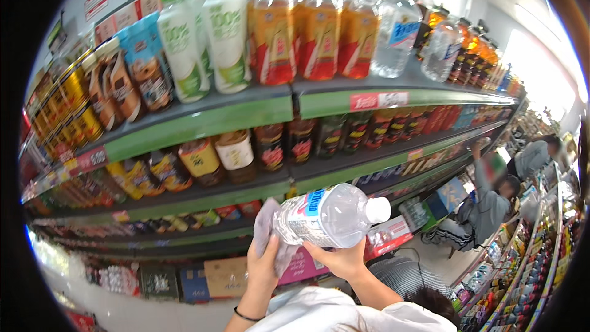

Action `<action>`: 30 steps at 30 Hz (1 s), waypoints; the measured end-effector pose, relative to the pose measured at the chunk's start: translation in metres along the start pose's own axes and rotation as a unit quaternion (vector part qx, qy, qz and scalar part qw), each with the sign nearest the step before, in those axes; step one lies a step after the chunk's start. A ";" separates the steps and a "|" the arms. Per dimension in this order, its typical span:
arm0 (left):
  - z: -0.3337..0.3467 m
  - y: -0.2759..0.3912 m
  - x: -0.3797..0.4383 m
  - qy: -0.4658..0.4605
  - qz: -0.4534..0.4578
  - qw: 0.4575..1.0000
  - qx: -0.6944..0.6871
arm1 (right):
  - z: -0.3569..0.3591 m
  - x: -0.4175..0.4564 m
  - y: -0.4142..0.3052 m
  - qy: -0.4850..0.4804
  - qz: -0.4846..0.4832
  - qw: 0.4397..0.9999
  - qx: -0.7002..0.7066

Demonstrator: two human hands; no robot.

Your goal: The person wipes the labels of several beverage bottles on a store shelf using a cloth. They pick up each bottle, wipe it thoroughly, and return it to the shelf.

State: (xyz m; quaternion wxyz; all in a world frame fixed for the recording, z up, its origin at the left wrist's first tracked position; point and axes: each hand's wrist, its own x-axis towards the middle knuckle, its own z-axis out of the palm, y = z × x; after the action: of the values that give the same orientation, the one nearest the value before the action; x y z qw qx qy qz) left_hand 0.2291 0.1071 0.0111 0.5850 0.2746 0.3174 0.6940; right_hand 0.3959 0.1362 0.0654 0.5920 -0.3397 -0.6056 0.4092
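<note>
A large clear plastic bottle [339,221] with a white cap and a blue-and-pink label lies tilted in front of me, its cap pointing right. My right hand [343,260] grips it from below, near the shoulder. In my left hand [263,263] is a greyish-purple cloth [264,228], pressed against the base end of the bottle. The cloth hides the base. Behind the bottle rises a shelf unit with green edge strips [203,133]. On its top shelf stands a similar clear bottle [396,37], beside orange-red drink bottles [318,37].
White bottles with green caps [226,37] and gold cans [69,115] stand further left. Cartons [226,276] sit on the floor below the shelves. To the right, people [484,207] crouch in the aisle, opposite another stocked shelf [521,281]. Someone in checked clothing [405,276] is close by.
</note>
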 end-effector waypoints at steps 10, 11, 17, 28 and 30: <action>-0.076 0.000 -0.015 0.107 -0.003 0.994 -0.026 | -0.126 0.129 -0.091 0.247 -0.249 0.890 -0.291; -0.093 0.000 -0.018 0.121 -0.006 0.992 -0.032 | -0.137 0.149 -0.102 0.246 -0.269 0.891 -0.271; -0.149 -0.002 -0.055 0.213 0.030 0.976 -0.023 | -0.220 0.258 -0.136 0.203 -0.310 0.886 -0.279; -0.133 -0.001 -0.054 0.353 -0.139 0.915 -0.133 | -0.266 0.374 -0.083 0.199 -0.150 0.922 -0.295; -0.099 0.009 -0.052 0.374 -0.129 0.915 -0.073 | -0.268 0.383 -0.079 0.200 -0.130 0.918 -0.316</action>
State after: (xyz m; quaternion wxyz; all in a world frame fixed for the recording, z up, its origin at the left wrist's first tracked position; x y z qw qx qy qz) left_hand 0.1579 0.0434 -0.0469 0.5264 -0.0923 0.4940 0.6858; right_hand 0.6424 0.4701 0.2950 0.6104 -0.5023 -0.6112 0.0397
